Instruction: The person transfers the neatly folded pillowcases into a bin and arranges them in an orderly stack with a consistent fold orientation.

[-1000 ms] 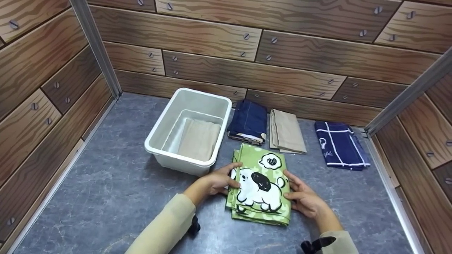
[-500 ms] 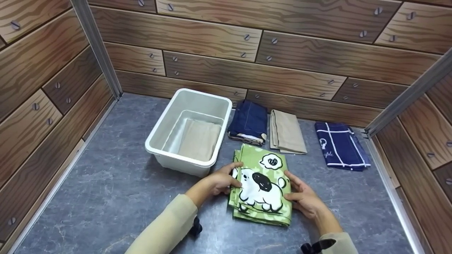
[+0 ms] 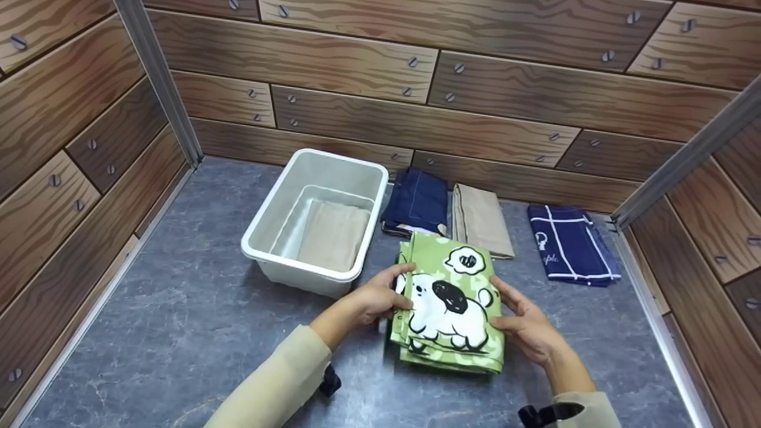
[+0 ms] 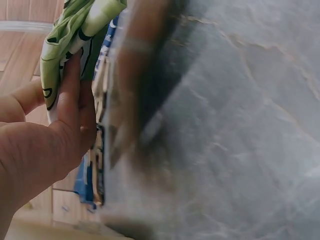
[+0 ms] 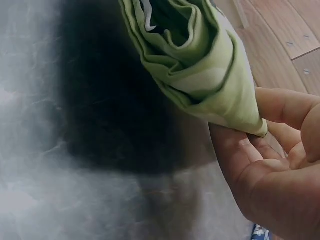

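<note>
A folded green cloth (image 3: 452,321) printed with a white dog and a heart bubble is held between both hands in front of me. My left hand (image 3: 376,298) pinches its left edge, thumb on top and fingers beneath. At the opposite edge my right hand (image 3: 528,326) grips it the same way. In the left wrist view the layered cloth (image 4: 75,35) sits between thumb and fingers of the left hand (image 4: 45,145). The right wrist view shows the cloth's rolled folds (image 5: 200,75) raised over the tabletop, a dark shadow below, with the right hand (image 5: 280,170) on its corner.
Left of the cloth stands a white plastic bin (image 3: 297,266) with a folded beige cloth (image 3: 334,238) inside. Along the back lie a folded navy cloth (image 3: 419,199), another beige cloth (image 3: 484,220) and a navy cloth with white lines (image 3: 574,244). Wood-patterned walls (image 3: 357,113) enclose the table.
Both hands have lifted the green cloth and shifted it slightly right and away from me; it now overlaps the cloths behind it a little more. The bin and other cloths stay put.
</note>
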### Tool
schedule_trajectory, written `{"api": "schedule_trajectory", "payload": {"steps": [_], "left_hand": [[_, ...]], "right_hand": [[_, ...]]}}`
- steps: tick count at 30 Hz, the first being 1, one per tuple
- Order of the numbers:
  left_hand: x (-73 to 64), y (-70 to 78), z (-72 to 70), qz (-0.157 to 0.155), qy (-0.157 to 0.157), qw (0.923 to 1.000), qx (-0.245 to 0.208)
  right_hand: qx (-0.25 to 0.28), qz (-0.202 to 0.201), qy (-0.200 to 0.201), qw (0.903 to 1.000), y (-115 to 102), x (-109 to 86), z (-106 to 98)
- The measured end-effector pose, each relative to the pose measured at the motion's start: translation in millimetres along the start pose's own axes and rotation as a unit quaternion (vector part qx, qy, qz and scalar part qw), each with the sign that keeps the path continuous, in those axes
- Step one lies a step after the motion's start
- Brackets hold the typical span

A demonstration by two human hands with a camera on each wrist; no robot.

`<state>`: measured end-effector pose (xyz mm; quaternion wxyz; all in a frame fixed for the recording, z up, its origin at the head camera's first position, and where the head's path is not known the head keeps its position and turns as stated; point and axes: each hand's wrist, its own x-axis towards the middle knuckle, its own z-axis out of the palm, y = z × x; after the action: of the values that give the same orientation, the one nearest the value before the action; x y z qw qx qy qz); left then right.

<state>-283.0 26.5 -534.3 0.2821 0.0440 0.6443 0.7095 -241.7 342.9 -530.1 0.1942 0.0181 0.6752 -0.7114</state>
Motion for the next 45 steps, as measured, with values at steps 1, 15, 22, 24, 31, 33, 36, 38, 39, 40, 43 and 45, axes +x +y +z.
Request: {"api": "schedule_trajectory", "payload": {"steps": [1,15,22,24,31,33,36,38,39,40,43,45], "left_hand": [[-1.9,3.3,0.8,0.005,-0.001,1.0,0.0],[-26.9,54.6,6.3,0.042,-0.034,0.9969,-0.057],[-32.3,69.8,0.5,0.061,-0.023,0.9976,-0.024],[-35.0,73.9,-1.7,0.064,-0.021,0.9976,-0.02],[-43.9,86.4,-14.0,0.067,-0.025,0.9968,-0.035],[-46.0,89.8,-17.2,0.069,-0.025,0.9966,-0.037],[-49.0,94.4,-21.5,0.072,-0.025,0.9963,-0.039],[-50.9,97.1,-24.4,0.077,-0.026,0.9958,-0.042],[-52.0,98.5,-26.1,0.078,-0.026,0.9957,-0.043],[-53.1,99.7,-27.8,0.079,-0.026,0.9955,-0.045],[-56.1,103.1,-33.8,0.085,-0.028,0.9948,-0.049],[-57.7,105.1,-37.9,0.088,-0.028,0.9946,-0.046]], "right_hand": [[0.003,-0.004,-0.001,1.0,-3,-1.0,0],[0.073,-0.047,-0.051,0.9949,-47,-15.3,0],[0.071,-0.046,-0.047,0.9953,-60,-12.0,7],[0.07,-0.048,-0.047,0.9952,-64,-10.3,10],[0.07,-0.054,-0.055,0.9946,-75,-1.6,21],[0.07,-0.057,-0.059,0.9941,-79,0.1,23],[0.068,-0.061,-0.062,0.9938,-85,2.5,28],[0.067,-0.065,-0.064,0.9936,-89,4.6,31],[0.067,-0.066,-0.066,0.9934,-90,5.9,32],[0.067,-0.067,-0.068,0.9932,-92,7.3,34],[0.07,-0.068,-0.075,0.9924,-96,11.9,40],[0.075,-0.066,-0.077,0.992,-99,14.3,44]]}}
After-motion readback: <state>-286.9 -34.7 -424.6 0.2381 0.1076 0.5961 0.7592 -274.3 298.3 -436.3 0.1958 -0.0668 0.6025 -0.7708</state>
